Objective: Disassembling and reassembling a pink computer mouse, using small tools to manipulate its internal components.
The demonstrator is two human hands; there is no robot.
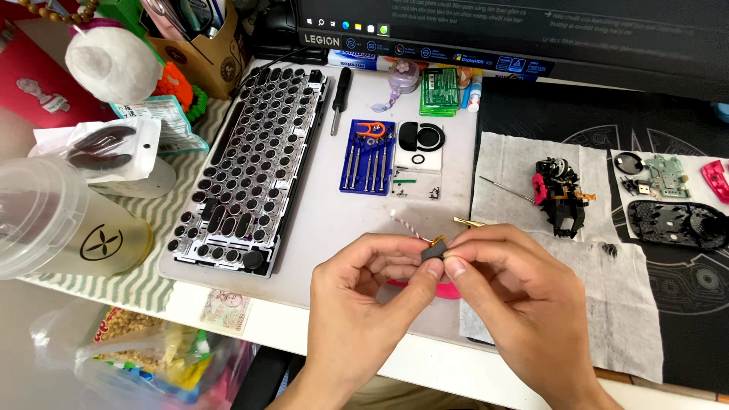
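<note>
Together, hands (433,262) pinch small component (433,250) (tilted up-right).

A round-keyed black keyboard (250,163) lies tilted on the white desk (342,220). Just right of it rest a black-handled screwdriver (339,100) and a blue tray of small screwdrivers (367,157); farther right, a dismantled black mouse frame (560,196) sits on a white tissue (524,163). Left of the keyboard stands a lidded plastic cup (64,228).
</note>
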